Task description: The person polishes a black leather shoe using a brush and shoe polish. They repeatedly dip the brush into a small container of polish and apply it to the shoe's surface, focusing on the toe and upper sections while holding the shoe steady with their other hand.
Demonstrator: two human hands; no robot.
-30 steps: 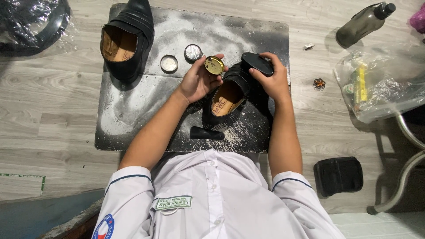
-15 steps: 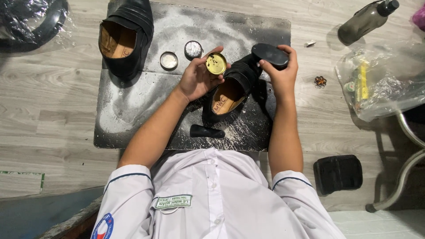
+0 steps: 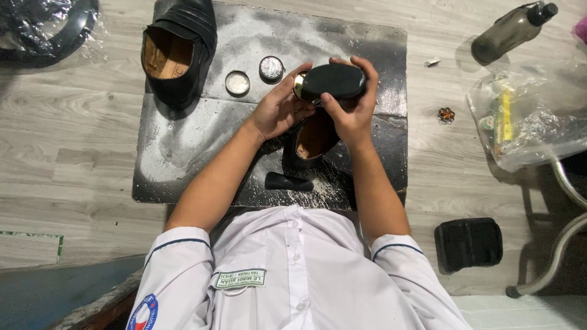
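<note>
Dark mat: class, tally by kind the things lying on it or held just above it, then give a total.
Black shoes: 2, one lying, one under the hands
Round tins or lids: 3, two lying, one in the left hand
Black brush: 1, in the right hand
Small black piece: 1
Total: 7

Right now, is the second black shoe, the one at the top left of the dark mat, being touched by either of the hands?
No: the second black shoe lies alone on the dark mat, while the left hand and right hand hold a brush and tin.
</note>
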